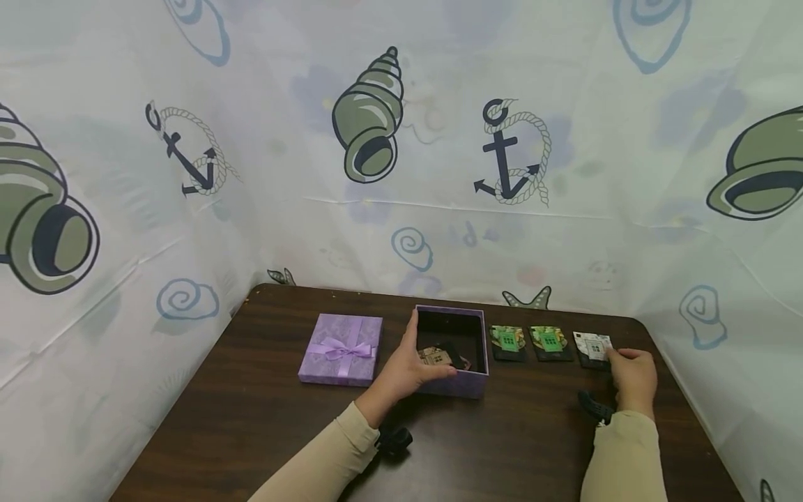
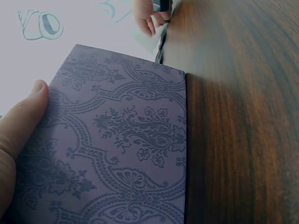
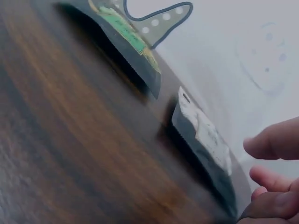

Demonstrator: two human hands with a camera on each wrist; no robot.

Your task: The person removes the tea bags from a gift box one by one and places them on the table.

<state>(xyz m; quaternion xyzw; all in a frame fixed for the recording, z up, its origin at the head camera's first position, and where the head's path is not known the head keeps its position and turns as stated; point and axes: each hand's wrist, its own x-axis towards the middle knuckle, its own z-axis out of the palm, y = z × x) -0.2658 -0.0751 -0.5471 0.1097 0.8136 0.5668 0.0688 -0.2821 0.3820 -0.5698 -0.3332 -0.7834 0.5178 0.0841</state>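
My left hand point(image 1: 401, 373) grips the near left corner of an open purple box point(image 1: 454, 385), thumb along the near rim and fingers at the left side. In the left wrist view, the thumb lies at the edge of the box's patterned wall point(image 2: 135, 135). Inside the box lies a tan-labelled packet point(image 1: 434, 355), partly hidden. My right hand point(image 1: 633, 380) is at the right edge of a white-and-black packet point(image 1: 592, 348). The right wrist view shows its thumb and fingers apart, just beside that packet point(image 3: 205, 135).
A purple lid point(image 1: 320, 362) with a ribbon bow lies left of the box. Two green-labelled packets point(image 1: 508, 339) point(image 1: 551, 341) lie in a row between the box and the white packet. The dark wooden table point(image 1: 251, 418) meets a printed cloth backdrop point(image 1: 439, 153).
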